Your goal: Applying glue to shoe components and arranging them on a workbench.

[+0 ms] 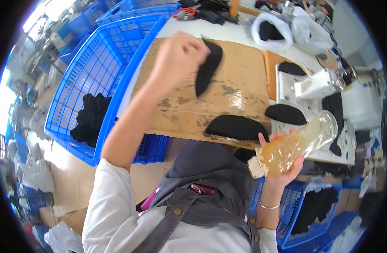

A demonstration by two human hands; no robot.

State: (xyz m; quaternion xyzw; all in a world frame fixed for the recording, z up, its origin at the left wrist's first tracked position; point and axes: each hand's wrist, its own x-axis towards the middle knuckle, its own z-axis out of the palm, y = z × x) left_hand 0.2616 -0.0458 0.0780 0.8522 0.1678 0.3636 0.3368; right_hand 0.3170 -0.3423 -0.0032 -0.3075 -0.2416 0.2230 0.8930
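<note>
My left hand (179, 57), smeared by motion, hovers above a stained cardboard sheet (244, 63) with its fingers curled. Its fingertips meet the edge of a black curved fabric piece (209, 67), which appears pinched there; the exact grip is blurred. On the right, my right hand (288, 170) grips a clear bottle (296, 145) of pale yellowish liquid. The bottle is tilted, its light cap (256, 167) toward me. Another black fabric piece (236, 127) lies at the cardboard's near edge, just left of the right hand.
A large blue crate (96, 46) with black fabric (91, 118) stands on the left. A white sewing machine (317, 84) is at the right, near black pieces (286, 114). Plastic bags (311, 31) sit at the back. Another blue crate (288, 211) stands below right.
</note>
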